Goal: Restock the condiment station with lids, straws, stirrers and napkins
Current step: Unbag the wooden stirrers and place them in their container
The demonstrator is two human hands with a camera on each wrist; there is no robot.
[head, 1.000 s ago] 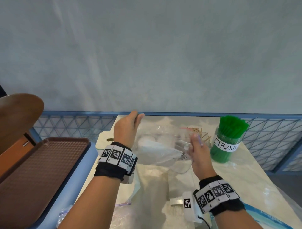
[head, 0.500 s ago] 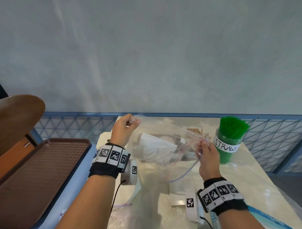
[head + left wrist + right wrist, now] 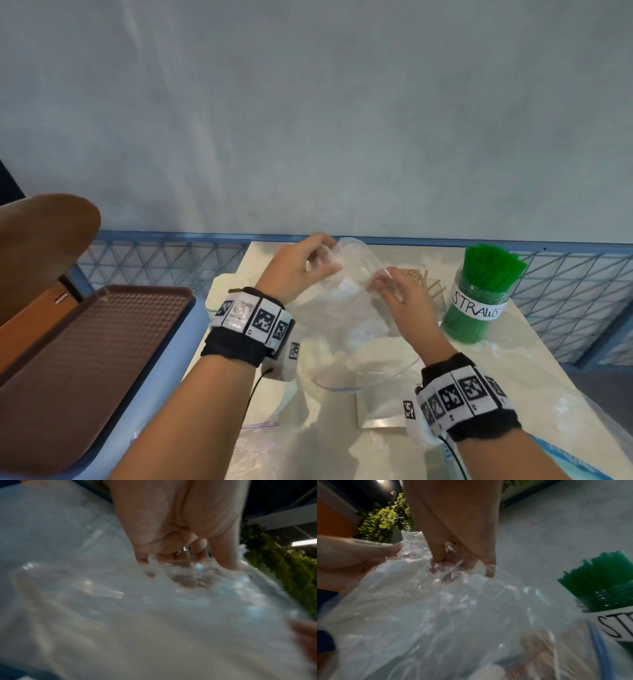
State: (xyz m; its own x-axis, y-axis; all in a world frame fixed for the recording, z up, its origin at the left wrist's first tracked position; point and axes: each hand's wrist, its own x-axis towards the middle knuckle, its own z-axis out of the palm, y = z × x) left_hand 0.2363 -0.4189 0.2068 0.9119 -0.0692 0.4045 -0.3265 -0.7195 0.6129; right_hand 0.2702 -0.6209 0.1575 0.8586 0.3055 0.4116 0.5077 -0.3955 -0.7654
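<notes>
A person standing at a pale table (image 3: 534,377) holds a clear plastic bag (image 3: 346,329) up between both hands, its zip-edged mouth hanging low toward them. The left hand (image 3: 298,270) pinches the crumpled top of the bag with curled fingers; the right hand (image 3: 402,298) grips the film just beside it, thumb and fingertips closed on the plastic. White contents show through the bag, but the film blurs them too much to say what they are. To the right stands a jar (image 3: 476,305) labelled "STRAWS", packed with upright green straws (image 3: 489,263). Behind the right hand, a few wooden stirrers (image 3: 421,279) poke out, their holder hidden by the hand and bag. A brown tray (image 3: 85,359) lies at left, cut off by the frame.
</notes>
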